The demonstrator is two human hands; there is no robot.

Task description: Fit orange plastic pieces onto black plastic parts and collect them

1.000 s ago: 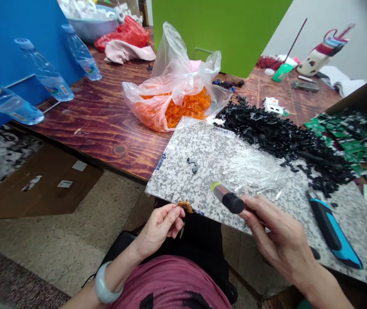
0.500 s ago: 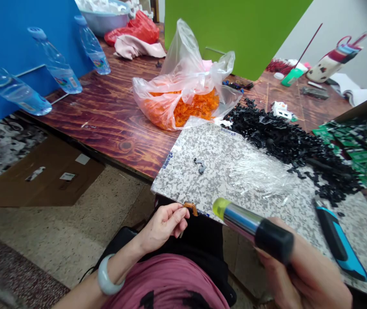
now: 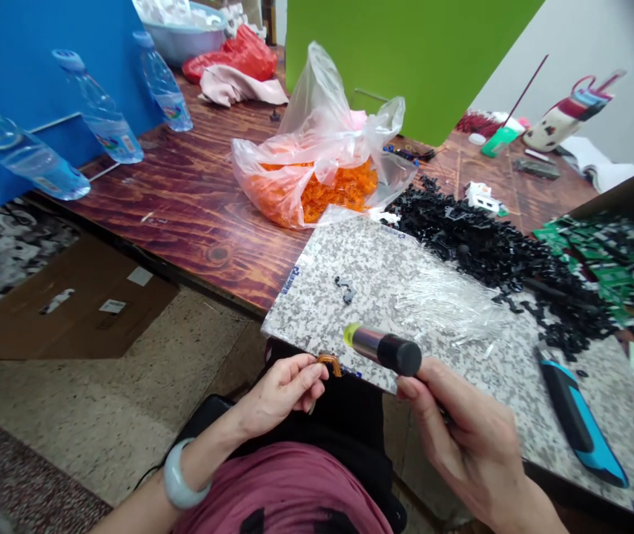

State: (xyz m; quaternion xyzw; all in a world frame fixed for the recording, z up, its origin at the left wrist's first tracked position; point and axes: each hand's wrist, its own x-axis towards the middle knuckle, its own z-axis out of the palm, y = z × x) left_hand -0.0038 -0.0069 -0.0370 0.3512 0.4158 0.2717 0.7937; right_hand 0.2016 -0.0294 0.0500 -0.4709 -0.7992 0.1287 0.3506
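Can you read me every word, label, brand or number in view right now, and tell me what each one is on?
Nothing can be read for certain.
Blue print on the edge of the speckled stone board: too small and blurred.
Labels on the water bottles: too small to read.
White labels on the cardboard box: too blurred to read.

Black plastic parts (image 3: 477, 248) crowd the far side of the granite slab (image 3: 305, 311)

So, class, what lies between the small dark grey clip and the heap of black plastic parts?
Crumpled clear plastic film on the speckled granite slab, in the head view.
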